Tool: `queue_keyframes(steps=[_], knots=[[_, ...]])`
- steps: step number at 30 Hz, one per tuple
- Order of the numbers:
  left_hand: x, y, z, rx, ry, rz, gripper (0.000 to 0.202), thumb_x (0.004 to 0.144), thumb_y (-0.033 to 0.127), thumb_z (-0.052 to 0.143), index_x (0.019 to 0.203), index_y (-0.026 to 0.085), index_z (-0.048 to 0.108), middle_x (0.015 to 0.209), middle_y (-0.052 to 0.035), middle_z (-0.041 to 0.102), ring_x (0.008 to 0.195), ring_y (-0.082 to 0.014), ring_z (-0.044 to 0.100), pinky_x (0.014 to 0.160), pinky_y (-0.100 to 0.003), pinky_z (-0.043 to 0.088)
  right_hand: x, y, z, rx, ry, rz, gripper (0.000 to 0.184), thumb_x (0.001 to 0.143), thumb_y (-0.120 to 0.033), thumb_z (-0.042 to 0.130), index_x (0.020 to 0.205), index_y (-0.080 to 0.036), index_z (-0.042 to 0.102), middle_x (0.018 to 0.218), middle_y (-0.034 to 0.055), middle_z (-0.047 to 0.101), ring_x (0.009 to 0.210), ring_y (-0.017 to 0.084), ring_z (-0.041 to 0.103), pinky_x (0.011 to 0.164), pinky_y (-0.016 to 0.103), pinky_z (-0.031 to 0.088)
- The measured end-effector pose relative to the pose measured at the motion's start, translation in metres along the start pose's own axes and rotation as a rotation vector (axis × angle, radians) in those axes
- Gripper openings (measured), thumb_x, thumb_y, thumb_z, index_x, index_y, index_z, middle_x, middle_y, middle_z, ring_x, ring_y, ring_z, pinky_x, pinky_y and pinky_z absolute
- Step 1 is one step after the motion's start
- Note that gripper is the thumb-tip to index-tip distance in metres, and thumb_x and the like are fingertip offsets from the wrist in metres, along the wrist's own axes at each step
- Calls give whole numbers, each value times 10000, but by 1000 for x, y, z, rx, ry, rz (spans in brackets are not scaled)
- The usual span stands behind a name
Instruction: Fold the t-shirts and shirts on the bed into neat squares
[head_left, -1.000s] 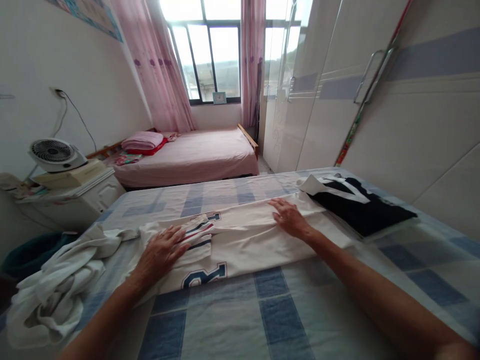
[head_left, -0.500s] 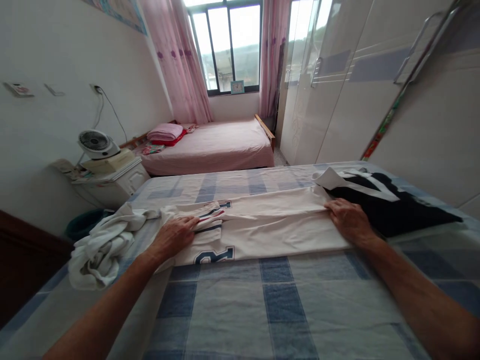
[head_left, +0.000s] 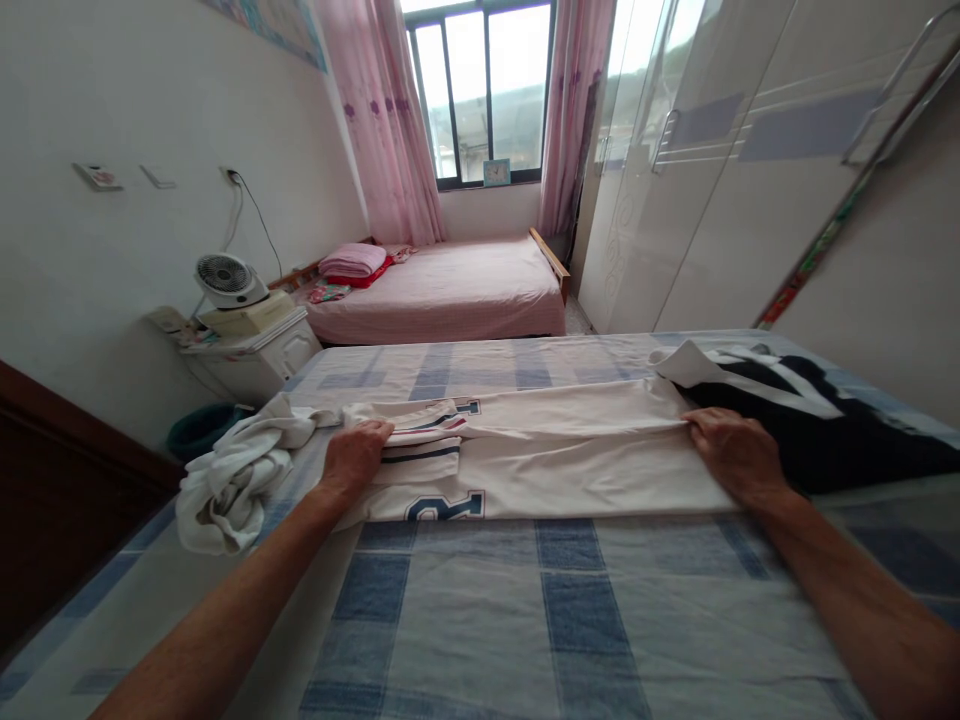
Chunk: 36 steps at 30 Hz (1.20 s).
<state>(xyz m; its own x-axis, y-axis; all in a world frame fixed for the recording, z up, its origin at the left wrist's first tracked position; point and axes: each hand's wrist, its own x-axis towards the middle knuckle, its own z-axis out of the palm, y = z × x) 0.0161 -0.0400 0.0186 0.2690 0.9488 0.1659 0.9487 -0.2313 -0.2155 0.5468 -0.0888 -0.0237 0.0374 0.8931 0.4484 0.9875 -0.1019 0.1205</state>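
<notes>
A white shirt [head_left: 570, 455] with dark block letters and striped sleeve trim lies folded into a long strip across the bed. At its left end, my left hand [head_left: 354, 462] has its fingers closed on the cloth beside the striped sleeve. My right hand [head_left: 733, 450] pinches the other end of the strip, fingertips at a crease in the cloth. Just past the right hand rests a black and white garment [head_left: 840, 420], partly behind that hand. To the left of my left hand sits a crumpled white garment [head_left: 236, 480].
The blue and white checked bedspread [head_left: 480, 620] spreads under everything. Beyond it stands a pink-covered bed [head_left: 465, 285] below a window. A fan [head_left: 229, 280] tops the white nightstand [head_left: 259, 350] on the left, near a dark green bin [head_left: 199, 430]. Glossy wardrobes [head_left: 705, 200] line the right.
The view has turned slightly left. My left hand's fingers, flatter on the sleeve before, have drawn back and curled into the cloth. My right hand now pinches the shirt's end more tightly.
</notes>
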Motion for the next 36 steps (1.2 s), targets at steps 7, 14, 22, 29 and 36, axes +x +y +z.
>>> queue_keyframes(steps=[7, 14, 22, 29, 36], knots=[[-4, -12, 1, 23, 105, -18, 469, 870, 58, 281, 1241, 142, 556, 1279, -138, 578, 1103, -267, 583, 801, -366, 501, 0, -9, -15, 24, 98, -34, 257, 860, -194, 417, 964, -157, 649, 1032, 95, 664, 979, 221, 592, 759, 339, 398], [-10, -10, 13, 27, 3, 112, 434, 836, 66, 343, 1169, 134, 614, 1266, -144, 584, 1151, -279, 551, 894, -394, 472, -10, -4, -18, 34, 22, -61, 232, 826, -185, 427, 886, -174, 651, 1024, 96, 661, 1033, 232, 567, 808, 376, 408], [-4, -28, -8, -213, -113, 175, 501, 757, 229, 490, 1249, 182, 575, 1358, -92, 522, 1247, -252, 477, 1018, -372, 394, -8, 1, -22, 80, -88, -58, 263, 793, -193, 416, 920, -199, 647, 1120, 92, 649, 1164, 269, 510, 894, 441, 418], [42, -39, 11, -331, -26, 229, 530, 910, 328, 212, 1214, 147, 607, 1298, -85, 578, 1271, -199, 455, 1067, -332, 337, 34, -45, -23, 181, -110, -213, 475, 927, -356, 302, 1298, -147, 512, 1360, 121, 513, 1291, 234, 413, 1052, 412, 327], [47, -35, 64, -108, -58, 43, 579, 914, 397, 263, 1385, 96, 415, 1459, -158, 366, 1359, -282, 314, 1082, -463, 259, 52, -35, 21, 113, -368, 137, 600, 925, -461, 254, 1382, -105, 408, 1464, 161, 359, 1344, 275, 331, 1043, 451, 324]])
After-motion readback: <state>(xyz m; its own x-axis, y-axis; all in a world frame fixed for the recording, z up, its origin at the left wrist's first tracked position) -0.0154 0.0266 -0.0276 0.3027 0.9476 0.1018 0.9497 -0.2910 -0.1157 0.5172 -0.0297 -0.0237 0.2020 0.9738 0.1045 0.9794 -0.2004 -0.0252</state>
